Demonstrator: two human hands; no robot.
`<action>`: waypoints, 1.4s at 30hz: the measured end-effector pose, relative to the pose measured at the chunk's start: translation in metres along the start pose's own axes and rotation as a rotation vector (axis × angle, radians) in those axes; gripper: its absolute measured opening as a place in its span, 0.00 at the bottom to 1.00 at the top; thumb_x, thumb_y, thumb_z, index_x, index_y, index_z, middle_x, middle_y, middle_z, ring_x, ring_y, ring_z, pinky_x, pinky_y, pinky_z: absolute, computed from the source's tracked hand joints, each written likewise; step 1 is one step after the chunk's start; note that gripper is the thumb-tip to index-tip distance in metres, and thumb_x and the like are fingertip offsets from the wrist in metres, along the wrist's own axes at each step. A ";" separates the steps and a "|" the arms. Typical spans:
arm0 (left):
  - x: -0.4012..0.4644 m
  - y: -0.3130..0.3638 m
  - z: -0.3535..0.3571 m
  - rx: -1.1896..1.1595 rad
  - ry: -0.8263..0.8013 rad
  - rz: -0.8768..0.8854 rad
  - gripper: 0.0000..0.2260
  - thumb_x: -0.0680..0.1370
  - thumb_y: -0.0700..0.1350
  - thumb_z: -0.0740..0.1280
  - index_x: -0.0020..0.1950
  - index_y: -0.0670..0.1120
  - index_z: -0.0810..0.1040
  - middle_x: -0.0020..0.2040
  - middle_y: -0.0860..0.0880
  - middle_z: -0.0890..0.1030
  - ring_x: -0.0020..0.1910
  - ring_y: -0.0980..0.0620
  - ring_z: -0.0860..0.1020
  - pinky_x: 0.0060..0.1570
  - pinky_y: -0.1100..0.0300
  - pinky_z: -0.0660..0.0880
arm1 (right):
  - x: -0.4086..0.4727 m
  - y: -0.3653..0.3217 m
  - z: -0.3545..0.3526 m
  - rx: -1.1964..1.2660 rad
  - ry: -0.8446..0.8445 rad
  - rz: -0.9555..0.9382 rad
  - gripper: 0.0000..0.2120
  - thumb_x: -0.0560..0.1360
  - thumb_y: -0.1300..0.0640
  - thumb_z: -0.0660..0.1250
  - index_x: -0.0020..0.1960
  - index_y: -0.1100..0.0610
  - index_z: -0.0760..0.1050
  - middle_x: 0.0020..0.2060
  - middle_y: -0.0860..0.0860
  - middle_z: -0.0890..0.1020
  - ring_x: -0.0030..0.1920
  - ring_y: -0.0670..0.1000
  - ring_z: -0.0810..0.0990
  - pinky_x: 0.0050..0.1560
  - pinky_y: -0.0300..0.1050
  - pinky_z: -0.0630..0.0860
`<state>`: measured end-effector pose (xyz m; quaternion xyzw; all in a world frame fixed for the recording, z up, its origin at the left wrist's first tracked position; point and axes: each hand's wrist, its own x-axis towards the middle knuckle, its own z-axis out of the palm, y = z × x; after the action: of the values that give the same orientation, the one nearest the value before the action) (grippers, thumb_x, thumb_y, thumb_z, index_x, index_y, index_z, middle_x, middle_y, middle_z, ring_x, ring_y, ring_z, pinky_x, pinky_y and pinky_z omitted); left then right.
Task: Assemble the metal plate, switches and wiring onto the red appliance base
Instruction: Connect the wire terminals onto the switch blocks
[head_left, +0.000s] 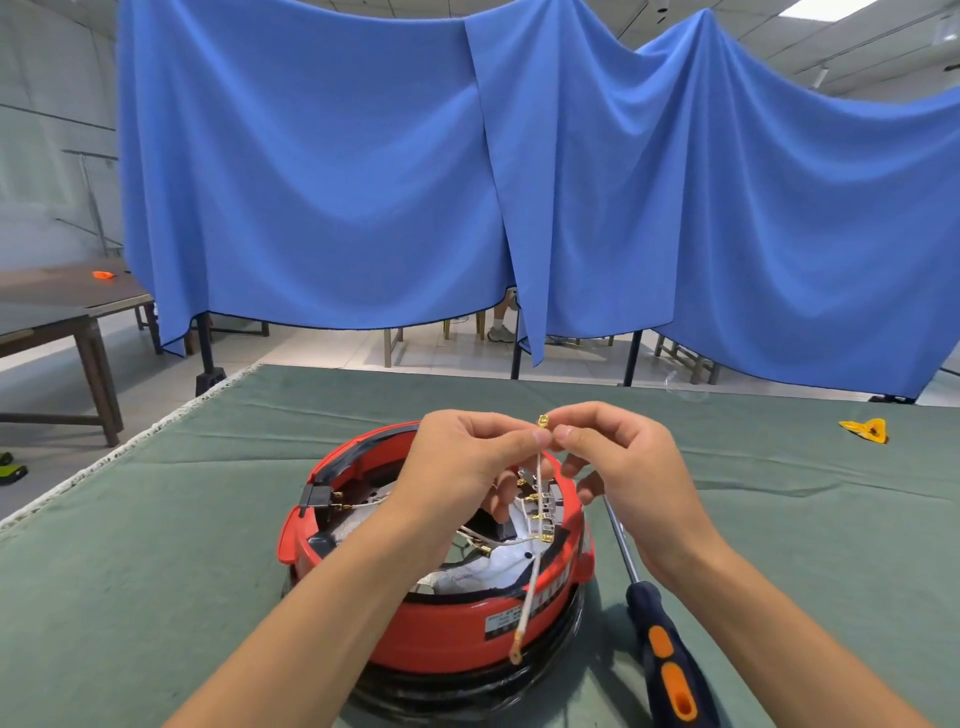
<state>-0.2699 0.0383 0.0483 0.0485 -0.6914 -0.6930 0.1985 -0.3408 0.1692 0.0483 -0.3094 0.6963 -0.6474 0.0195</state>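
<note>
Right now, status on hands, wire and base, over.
Left hand and right hand both pinch the white wire near its brass terminal, above the red base. Wire's lower end dangles free. Screwdriver idle on the cloth, right of base.

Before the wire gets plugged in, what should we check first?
1. Wire held by both hands: ok, left hand and right hand pinch its top end.
2. Brass terminal clear of fingers: ok.
3. Red appliance base sitting flat on green cloth: ok.
4. Free switch tab to plug onto: cannot tell.
5. Screwdriver within reach: ok, lying right of the base.
</note>
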 end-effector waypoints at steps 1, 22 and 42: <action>0.000 0.001 -0.001 0.022 -0.007 -0.006 0.05 0.73 0.42 0.72 0.41 0.41 0.85 0.32 0.45 0.80 0.23 0.53 0.69 0.23 0.62 0.67 | 0.000 0.000 0.000 0.018 -0.007 -0.003 0.08 0.76 0.63 0.65 0.43 0.56 0.82 0.32 0.49 0.82 0.32 0.45 0.77 0.29 0.36 0.72; 0.020 0.004 -0.022 0.310 0.031 -0.140 0.07 0.76 0.40 0.68 0.39 0.43 0.82 0.26 0.50 0.79 0.19 0.55 0.64 0.19 0.67 0.61 | 0.024 0.026 0.017 -0.420 0.252 -0.020 0.08 0.74 0.57 0.66 0.40 0.47 0.81 0.39 0.44 0.83 0.45 0.47 0.80 0.46 0.50 0.77; 0.070 -0.024 -0.019 0.477 -0.134 -0.654 0.04 0.77 0.41 0.65 0.45 0.42 0.79 0.31 0.50 0.82 0.22 0.57 0.75 0.23 0.69 0.67 | 0.033 0.058 0.025 -0.349 0.134 0.141 0.11 0.75 0.64 0.64 0.42 0.50 0.79 0.42 0.49 0.83 0.47 0.51 0.80 0.51 0.48 0.76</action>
<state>-0.3323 -0.0041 0.0386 0.2649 -0.7922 -0.5416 -0.0946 -0.3805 0.1304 0.0041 -0.2149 0.8177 -0.5329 -0.0357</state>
